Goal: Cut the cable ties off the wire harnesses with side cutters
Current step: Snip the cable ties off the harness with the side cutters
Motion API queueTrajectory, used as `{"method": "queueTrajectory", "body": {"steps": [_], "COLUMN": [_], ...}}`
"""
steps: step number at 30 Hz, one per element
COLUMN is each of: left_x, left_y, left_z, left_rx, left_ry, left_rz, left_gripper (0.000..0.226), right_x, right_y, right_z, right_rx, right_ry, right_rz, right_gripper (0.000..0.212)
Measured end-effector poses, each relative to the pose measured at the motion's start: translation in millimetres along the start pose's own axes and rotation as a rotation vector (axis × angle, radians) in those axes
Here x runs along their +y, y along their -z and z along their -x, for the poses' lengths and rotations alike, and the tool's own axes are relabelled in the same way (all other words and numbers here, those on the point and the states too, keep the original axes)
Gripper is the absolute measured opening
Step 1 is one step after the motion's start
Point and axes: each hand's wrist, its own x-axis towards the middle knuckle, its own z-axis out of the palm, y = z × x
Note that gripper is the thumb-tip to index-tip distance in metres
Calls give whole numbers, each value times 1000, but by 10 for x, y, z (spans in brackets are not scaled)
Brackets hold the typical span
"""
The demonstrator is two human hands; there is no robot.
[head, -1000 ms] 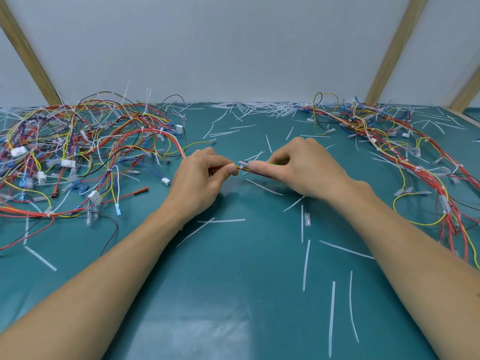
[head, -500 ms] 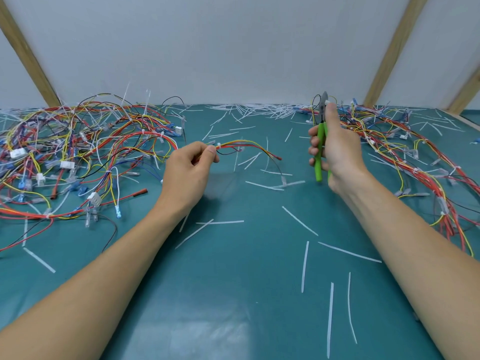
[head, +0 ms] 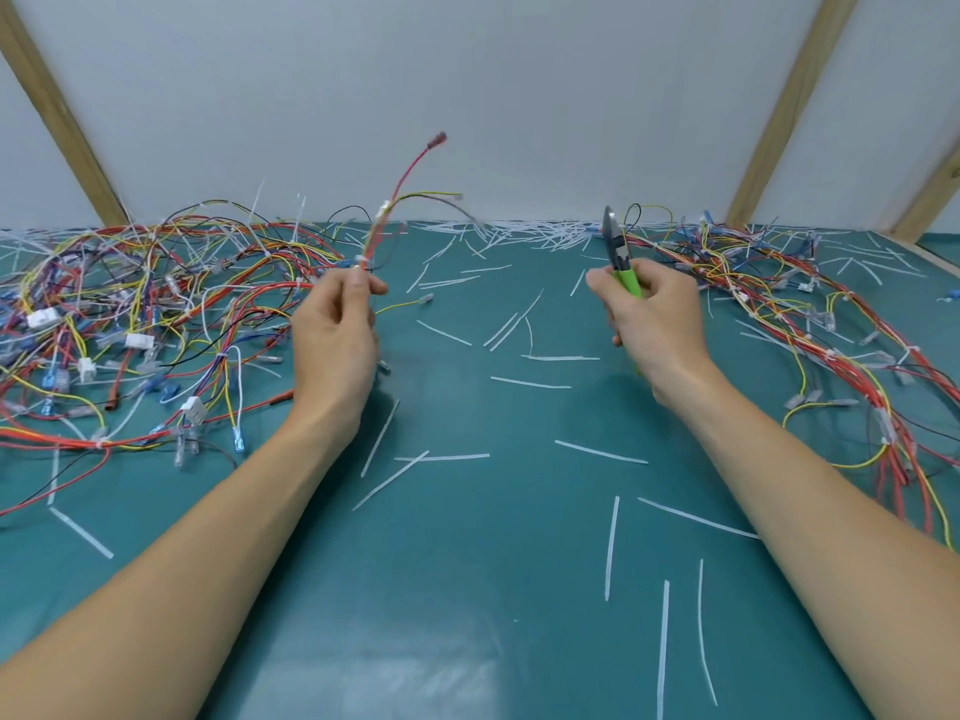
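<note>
Pinching a small wire harness (head: 400, 210) between thumb and fingertips, the left hand (head: 337, 335) holds it raised above the desk (head: 467, 589), so that its red, yellow and dark wires fan upward against the pale wall; two white cable ties (head: 383, 207) remain on the bundle, one just above the fingertips and one higher up where the wires divide. The right hand (head: 654, 324), well apart from the left, has its grip clenched around the green handles of the side cutters (head: 621, 259), whose metal jaws point upward and appear closed. A large tangled pile of harnesses (head: 145, 314) lies on the desk to the left of the left hand, and a second pile (head: 810, 324) runs along the desk's right side. Cut white tie strips (head: 613, 548) lie scattered over the teal surface between and before the forearms, with a denser drift (head: 524, 233) along the far edge by the wall.
</note>
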Motion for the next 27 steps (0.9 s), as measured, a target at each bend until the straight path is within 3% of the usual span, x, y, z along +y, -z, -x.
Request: {"method": "queueTrajectory", "body": {"steps": [3, 7, 16, 18, 22, 25, 27], "left_x": [23, 46, 102, 140, 215, 223, 195], "left_y": [-73, -195, -163, -135, 20, 159, 199], "left_z": [139, 312, 294, 283, 121, -4, -36], "left_rx": [-256, -501, -384, -312, 19, 142, 45], "left_ry": [-230, -297, -293, -363, -512, -376, -278], "left_rz": [-218, -261, -242, -256, -360, -489, -686], "left_gripper": [24, 16, 7, 7, 20, 48, 50], "right_x": [-172, -351, -195, -179, -169, -153, -98], "right_y": [-47, -191, -242, -234, -115, 53, 196], "right_z": [131, 378, 372, 335, 164, -19, -141], "right_rx": [-79, -324, -436, -384, -130, 192, 391], "right_ry": [250, 373, 219, 192, 76, -109, -198], "right_rz": [5, 2, 99, 61, -118, -409, -506], "right_gripper": [12, 27, 6, 11, 11, 9, 13]}}
